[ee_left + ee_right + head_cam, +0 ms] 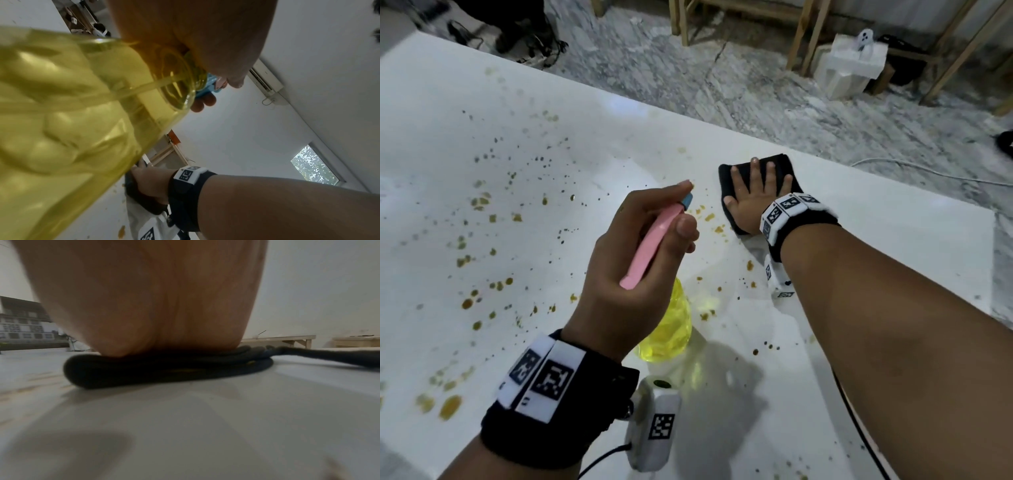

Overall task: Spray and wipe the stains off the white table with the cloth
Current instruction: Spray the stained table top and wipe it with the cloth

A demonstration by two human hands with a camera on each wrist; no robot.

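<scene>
Head view | left hand point(633, 260) fingers grip spray bottle point(671, 329), yellow liquid | right hand point(756, 195) flat on cloth point(777, 164)

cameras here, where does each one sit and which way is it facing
Head: looks down at the white table, both hands, forearms.
Left wrist: under the left hand, looks up along the yellow spray bottle; the right forearm shows.
Right wrist: just above the table, looks along the right hand flat on the black cloth.
Head and right wrist share the cloth.
</scene>
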